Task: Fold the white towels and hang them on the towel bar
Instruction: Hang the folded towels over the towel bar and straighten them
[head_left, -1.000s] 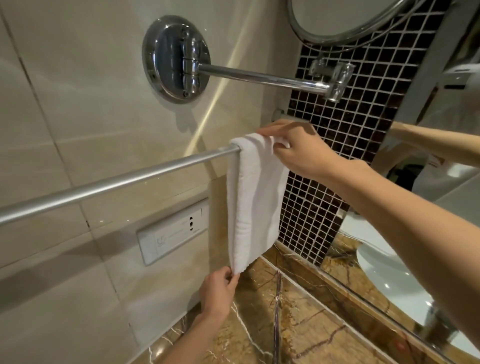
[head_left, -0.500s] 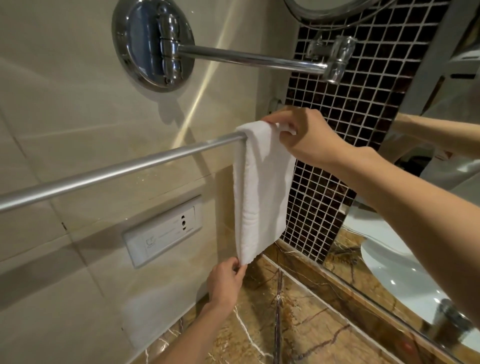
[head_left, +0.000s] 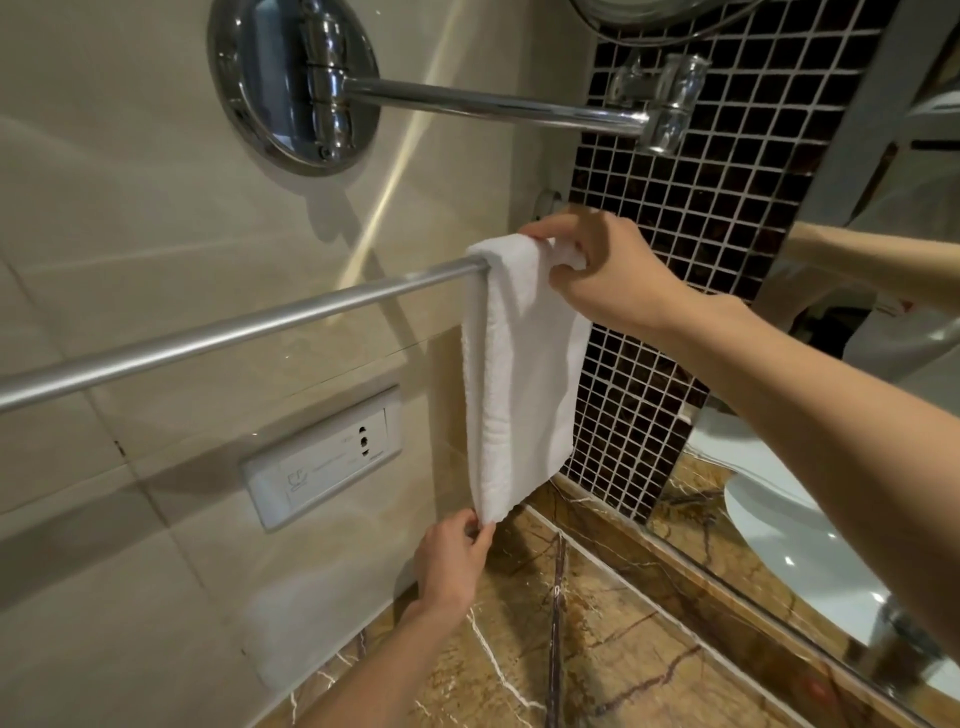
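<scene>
A bathroom wall, mid-task. From the left, the towel bar (head_left: 234, 332) runs bare and rising toward the corner, above a wall socket (head_left: 322, 457) set in the beige tile.

Below the bar's right end we see the left hand (head_left: 452, 561), its fingers (head_left: 470, 522) pinched together on the lower corner of the white towel (head_left: 519, 364). The towel is folded into a narrow strip and draped over the far right end of the bar. Its long axis hangs almost straight down, and its hem is clear of the marble counter (head_left: 597, 665).

At the top, the right hand (head_left: 608, 275) comes in from the right. Its fingers (head_left: 558, 226) are curled over the fold where the cloth crosses the bar, the thumb pressing the front layer.

So the two hands hold opposite ends of one vertical line, the right on the bar and the left directly beneath it. We judge the coming move to be a squaring-up, with the left hand drawing down against the right hand's anchor. All the free bar lies to the left of both hands, should the towel need sliding.

Behind the right wrist is dark mosaic tile (head_left: 675, 312), then a mirror (head_left: 883, 364) at the right edge.
</scene>
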